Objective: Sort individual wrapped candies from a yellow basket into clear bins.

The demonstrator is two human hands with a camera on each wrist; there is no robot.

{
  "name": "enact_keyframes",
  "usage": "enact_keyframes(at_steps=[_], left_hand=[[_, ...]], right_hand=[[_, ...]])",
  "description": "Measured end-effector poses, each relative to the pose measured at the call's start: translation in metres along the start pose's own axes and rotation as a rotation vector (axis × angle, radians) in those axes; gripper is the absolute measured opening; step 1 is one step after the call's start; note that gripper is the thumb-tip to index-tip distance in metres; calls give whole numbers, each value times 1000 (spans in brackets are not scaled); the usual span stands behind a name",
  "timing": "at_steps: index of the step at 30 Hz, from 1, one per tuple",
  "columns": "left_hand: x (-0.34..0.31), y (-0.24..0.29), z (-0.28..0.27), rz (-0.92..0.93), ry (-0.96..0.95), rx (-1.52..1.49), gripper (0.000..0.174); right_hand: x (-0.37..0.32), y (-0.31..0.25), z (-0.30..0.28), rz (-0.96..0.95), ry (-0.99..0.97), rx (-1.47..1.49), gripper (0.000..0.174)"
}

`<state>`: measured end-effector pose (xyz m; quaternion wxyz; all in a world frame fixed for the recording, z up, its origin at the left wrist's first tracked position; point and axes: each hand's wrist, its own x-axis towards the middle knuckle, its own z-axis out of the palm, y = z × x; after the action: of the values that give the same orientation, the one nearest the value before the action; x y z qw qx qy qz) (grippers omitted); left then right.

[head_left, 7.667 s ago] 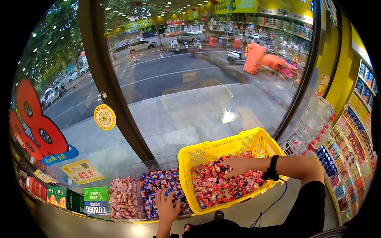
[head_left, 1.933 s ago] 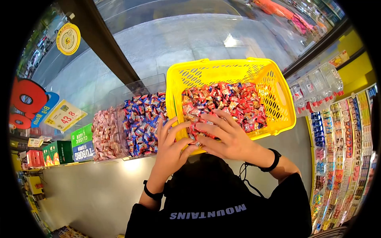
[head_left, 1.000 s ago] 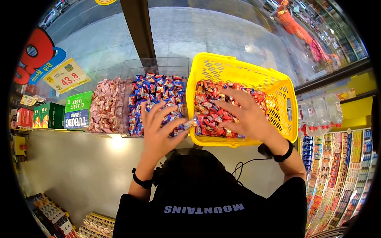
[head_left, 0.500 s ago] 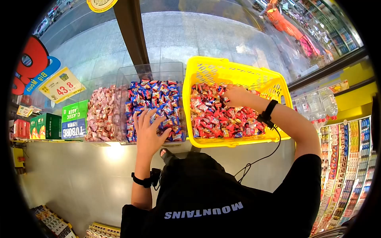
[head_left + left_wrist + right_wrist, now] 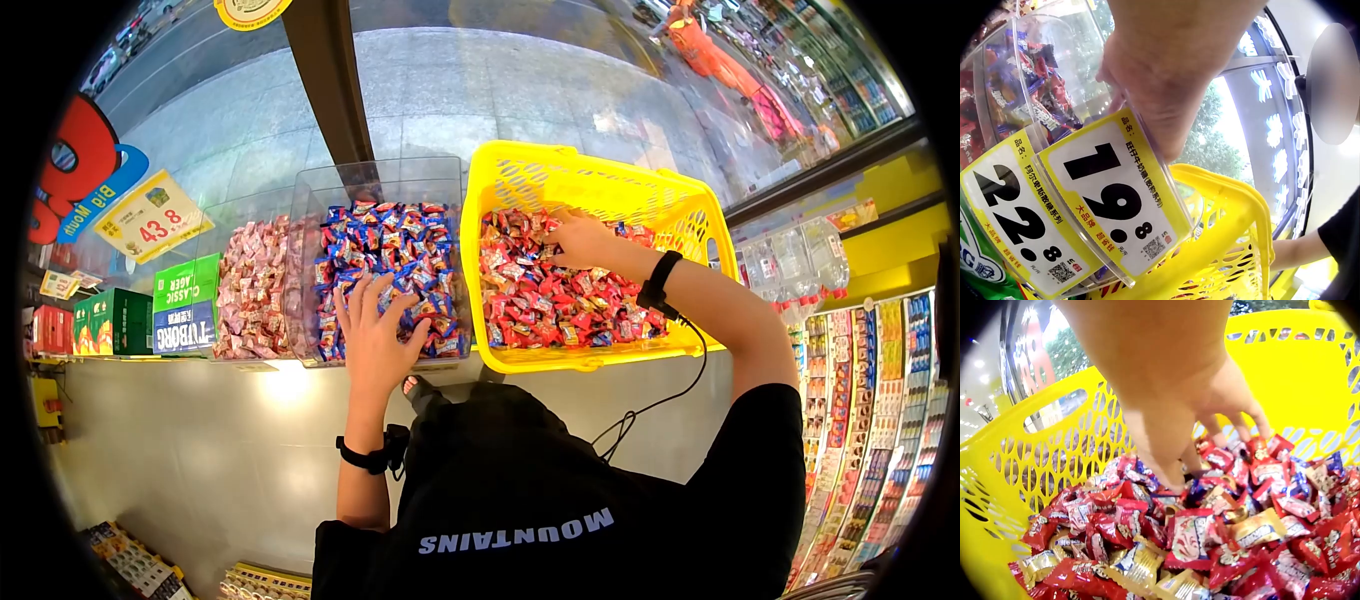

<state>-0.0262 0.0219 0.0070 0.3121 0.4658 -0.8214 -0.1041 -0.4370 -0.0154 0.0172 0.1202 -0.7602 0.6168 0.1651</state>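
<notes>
My left hand (image 5: 375, 335) rests with spread fingers on blue and red wrapped candies (image 5: 385, 240) in a clear bin (image 5: 310, 190); the left wrist view shows this hand (image 5: 1157, 94) partly behind the bin's wall. In the yellow basket (image 5: 600, 180), my right hand (image 5: 583, 242) reaches down onto mostly red wrapped candies (image 5: 560, 310). Seen from the right wrist, that hand (image 5: 1188, 412) has its fingers apart and its fingertips among the candies (image 5: 1194, 537), with no candy visibly gripped. Some fingertips are hidden.
Pink candies (image 5: 255, 285) fill the bin at left, beside a green and blue beer box (image 5: 187, 305). Price cards (image 5: 1119, 200) hang on the bins' front. Plastic jars (image 5: 795, 260) stand right of the basket, window glass lies behind, and stocked shelves (image 5: 870, 410) line the right.
From near the basket's edge, with a candy by its fingertips, my left hand has moved back over the blue candies. My right hand has gone down to the far part of the basket, then slightly left.
</notes>
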Motion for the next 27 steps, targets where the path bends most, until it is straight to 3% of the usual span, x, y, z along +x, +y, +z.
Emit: enact_keyframes(at_steps=[10,15,18,22,26,27], left_hand=[[-1,1,-1,-12,19,8,30],[-2,1,0,-10,50,-4,28],[-3,-2,2,10,54,-7,28],[-1,-1,-4,27,87,-60,27],[2,12,-21,89,135,-154,25],[3,17,-30,128,127,-152,33]], right_hand=[[15,-7,1,55,-119,-93,47],[5,-3,2,-56,-47,-284,33],[15,2,-10,-49,-103,-35,28],[-17,-16,-64,-120,48,357,31],[-85,-66,-120,-146,372,361,28],[-101,-83,-126,-170,478,395,30]])
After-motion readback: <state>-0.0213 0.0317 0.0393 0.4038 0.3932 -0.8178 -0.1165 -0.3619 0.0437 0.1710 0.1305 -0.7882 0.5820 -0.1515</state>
